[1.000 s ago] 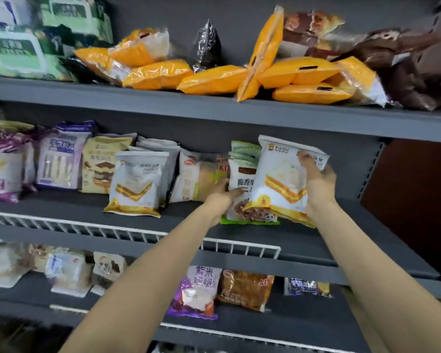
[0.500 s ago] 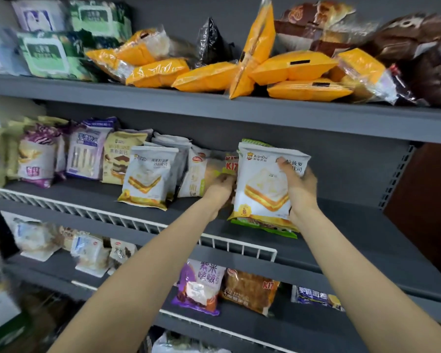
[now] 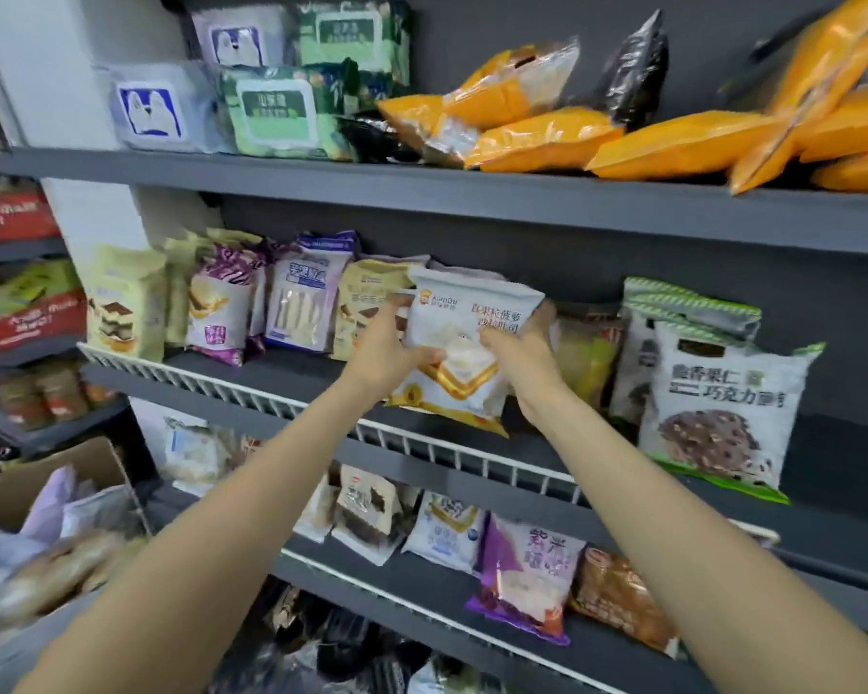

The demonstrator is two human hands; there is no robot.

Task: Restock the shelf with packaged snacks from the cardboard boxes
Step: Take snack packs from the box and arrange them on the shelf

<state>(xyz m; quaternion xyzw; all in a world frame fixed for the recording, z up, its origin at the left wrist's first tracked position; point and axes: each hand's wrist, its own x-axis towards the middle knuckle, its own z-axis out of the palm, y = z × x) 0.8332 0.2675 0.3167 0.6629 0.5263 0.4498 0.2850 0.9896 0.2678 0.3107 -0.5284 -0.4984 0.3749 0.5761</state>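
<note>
1. Since half a second ago: the white sandwich packet [image 3: 464, 353] has gone left along the middle shelf [image 3: 291, 365], off the green-edged cookie packet [image 3: 722, 408]. That one now stands uncovered at the right. Left hand has moved onto the white packet; before, it was only beside it.
2. Far left: cardboard box [image 3: 46, 475], cut off by the frame edge. Contents blurred; only pale wrappers can be made out.
3. Left stretch of middle shelf: row of upright packets [image 3: 221, 305], print too soft to read. White wire rail [image 3: 251, 398] runs along the front lip.
4. Left hand [image 3: 387, 348] closed on the white packet's left side, thumb across the front.
5. White packet held tilted, bottom edge just above the shelf boards behind the rail. It hides part of a tan packet [image 3: 367, 303] behind it.
6. Right hand [image 3: 522, 355] closed on the packet's right side; fingertips hidden behind it.
7. Right of the hands: an orange-tinted packet [image 3: 585, 358], dim, half hidden.
8. Bare shelf shows in front of the cookie packet and toward the right edge.
9. Top shelf: orange bags [image 3: 672, 142] overhang the lip, cut off at right.
</note>
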